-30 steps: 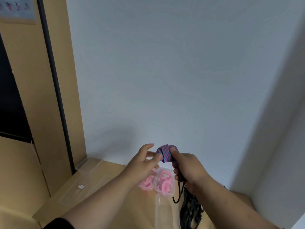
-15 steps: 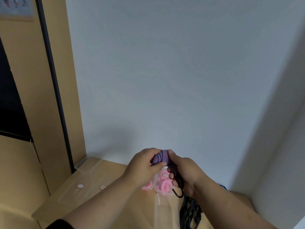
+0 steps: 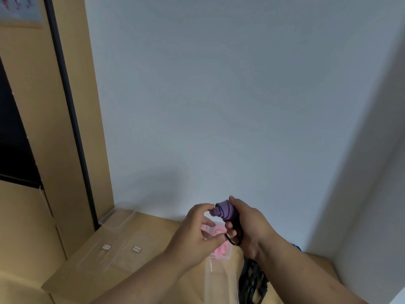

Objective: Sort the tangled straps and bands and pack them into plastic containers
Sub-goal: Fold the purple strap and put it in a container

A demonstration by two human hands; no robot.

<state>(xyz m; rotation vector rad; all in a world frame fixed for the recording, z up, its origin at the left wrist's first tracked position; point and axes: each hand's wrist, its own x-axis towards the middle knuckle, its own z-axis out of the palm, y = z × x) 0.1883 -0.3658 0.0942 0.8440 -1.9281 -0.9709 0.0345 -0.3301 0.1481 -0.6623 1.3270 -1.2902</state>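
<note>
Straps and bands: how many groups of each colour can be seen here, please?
Purple striped: 1 coiled bundle, gripped by the right hand
Pink: 1 cluster of bands, partly hidden
Black: 1 tangle at the lower edge
Total: 3 groups

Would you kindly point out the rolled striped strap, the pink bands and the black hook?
Rolled striped strap [image 3: 223,210], head view, on its striped side.
Pink bands [image 3: 220,251], head view, on the lower pink heap.
Black hook [image 3: 232,242], head view, on its curved bend.

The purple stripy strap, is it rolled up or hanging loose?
Rolled up. The purple-and-red striped strap sits as a tight bundle gripped in the right hand.
</note>
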